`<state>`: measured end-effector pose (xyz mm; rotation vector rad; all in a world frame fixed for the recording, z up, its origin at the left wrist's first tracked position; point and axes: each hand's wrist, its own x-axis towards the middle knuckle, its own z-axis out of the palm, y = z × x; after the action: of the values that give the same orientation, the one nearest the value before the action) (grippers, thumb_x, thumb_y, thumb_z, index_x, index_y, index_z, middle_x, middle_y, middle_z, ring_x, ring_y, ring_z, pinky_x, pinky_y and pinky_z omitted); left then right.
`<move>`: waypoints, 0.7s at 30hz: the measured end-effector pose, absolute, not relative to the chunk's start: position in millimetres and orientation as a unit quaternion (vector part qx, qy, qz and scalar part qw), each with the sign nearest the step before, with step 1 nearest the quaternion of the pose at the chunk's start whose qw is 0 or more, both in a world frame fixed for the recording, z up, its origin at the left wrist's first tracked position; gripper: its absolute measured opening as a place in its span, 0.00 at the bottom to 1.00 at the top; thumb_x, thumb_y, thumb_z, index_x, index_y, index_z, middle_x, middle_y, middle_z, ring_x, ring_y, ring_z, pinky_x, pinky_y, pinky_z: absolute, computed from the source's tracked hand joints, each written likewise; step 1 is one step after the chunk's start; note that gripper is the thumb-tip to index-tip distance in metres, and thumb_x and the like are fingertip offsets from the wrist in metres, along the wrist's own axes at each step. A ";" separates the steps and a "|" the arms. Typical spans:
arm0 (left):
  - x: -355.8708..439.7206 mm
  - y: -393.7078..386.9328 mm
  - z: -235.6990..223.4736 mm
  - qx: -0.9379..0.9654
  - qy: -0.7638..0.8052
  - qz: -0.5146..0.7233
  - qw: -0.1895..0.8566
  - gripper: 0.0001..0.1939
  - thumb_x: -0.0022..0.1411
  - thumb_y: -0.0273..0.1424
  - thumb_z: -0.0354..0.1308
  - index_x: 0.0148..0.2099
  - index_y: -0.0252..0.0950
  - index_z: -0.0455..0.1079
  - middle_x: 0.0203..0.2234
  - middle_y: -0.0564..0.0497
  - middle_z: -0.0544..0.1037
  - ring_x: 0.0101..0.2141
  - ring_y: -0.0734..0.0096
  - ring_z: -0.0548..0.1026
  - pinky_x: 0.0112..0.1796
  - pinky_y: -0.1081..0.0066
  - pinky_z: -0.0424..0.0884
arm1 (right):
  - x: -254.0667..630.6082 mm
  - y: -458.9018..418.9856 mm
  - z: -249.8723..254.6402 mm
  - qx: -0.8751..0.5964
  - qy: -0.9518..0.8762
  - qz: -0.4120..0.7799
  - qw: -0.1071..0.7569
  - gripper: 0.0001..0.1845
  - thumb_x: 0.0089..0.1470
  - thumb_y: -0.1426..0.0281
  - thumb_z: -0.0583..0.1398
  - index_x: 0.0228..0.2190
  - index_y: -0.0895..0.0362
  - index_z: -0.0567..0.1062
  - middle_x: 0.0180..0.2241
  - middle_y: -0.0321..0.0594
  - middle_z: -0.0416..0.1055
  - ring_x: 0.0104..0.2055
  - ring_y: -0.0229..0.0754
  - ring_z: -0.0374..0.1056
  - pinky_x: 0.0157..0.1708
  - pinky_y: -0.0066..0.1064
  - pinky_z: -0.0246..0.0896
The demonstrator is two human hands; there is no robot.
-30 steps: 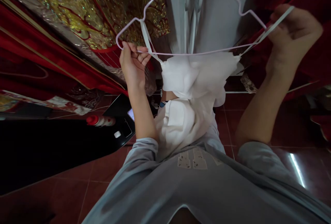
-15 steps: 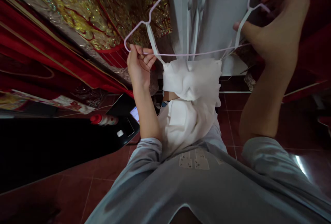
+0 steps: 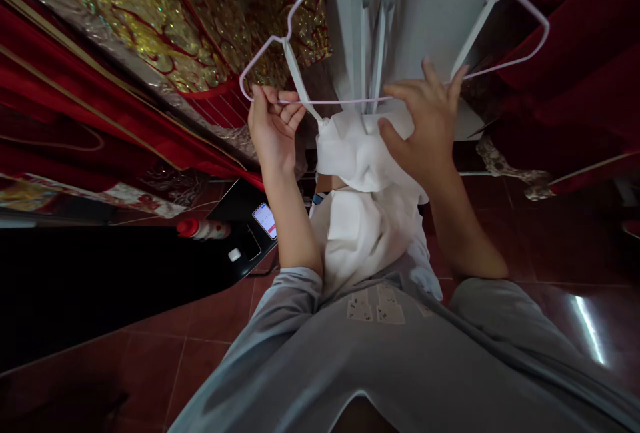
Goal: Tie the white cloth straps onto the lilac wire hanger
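Note:
A pale pink clothes hanger [image 3: 340, 101] is held up before me, its top cut off by the frame edge. My left hand [image 3: 274, 132] is closed on its lower left corner. From the hanger's two notches run the white shoulder straps, a left strap [image 3: 296, 70] and a right strap [image 3: 474, 32]. Below the bar hangs a white dress [image 3: 350, 223], bunched softly against my lap. With fingers spread, my right hand [image 3: 427, 123] is over the dress's upper right part and the lower bar, its fingertips close to the bar; whether they touch it I cannot tell.
Red and gold sequinned garments [image 3: 200, 33] hang on the left, and dark red cloth [image 3: 595, 73] hangs on the right. A black table [image 3: 125, 280] at the left bears a red-capped bottle [image 3: 203, 229], a lit phone [image 3: 265, 221] and a small white case [image 3: 235, 255]. Grey cabinet doors [image 3: 425, 20] stand ahead.
My right hand has left the hanger's right end and moved left and down over the dress top, its fingers spreading. My left hand keeps its hold on the hanger.

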<state>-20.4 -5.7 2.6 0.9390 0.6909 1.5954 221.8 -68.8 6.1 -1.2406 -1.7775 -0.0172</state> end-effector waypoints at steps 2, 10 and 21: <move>-17.1 -8.2 3.9 0.388 0.291 0.680 0.550 0.29 0.82 0.37 0.31 0.30 0.43 0.64 0.28 0.56 0.78 0.39 0.62 0.74 0.48 0.59 0.70 | 220.2 -71.3 3.2 -0.505 -0.718 0.000 0.479 0.21 0.53 0.68 0.59 0.48 0.36 0.69 0.50 0.35 0.72 0.72 0.53 0.47 0.71 0.65 0.27; 8.4 -37.9 -10.4 0.505 0.334 0.650 0.460 0.18 0.79 0.31 0.42 0.48 0.41 0.75 0.47 0.50 0.79 0.53 0.60 0.73 0.57 0.57 0.66 | 220.8 -65.0 -13.3 -0.491 -0.740 0.015 0.459 0.31 0.48 0.68 0.62 0.54 0.41 0.66 0.54 0.41 0.68 0.66 0.57 0.55 0.70 0.65 0.35; -8.4 -58.6 44.8 0.574 0.334 0.590 0.460 0.16 0.69 0.47 0.56 0.44 0.46 0.80 0.45 0.48 0.79 0.40 0.48 0.76 0.31 0.57 0.72 | 206.7 -61.5 -18.3 -0.550 -0.674 0.059 0.489 0.23 0.53 0.62 0.56 0.51 0.31 0.67 0.52 0.31 0.70 0.62 0.56 0.57 0.61 0.65 0.55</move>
<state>-8.4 -58.6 44.8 1.4121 0.8217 1.4530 206.7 -61.5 -18.3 -1.3356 -1.6384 0.1434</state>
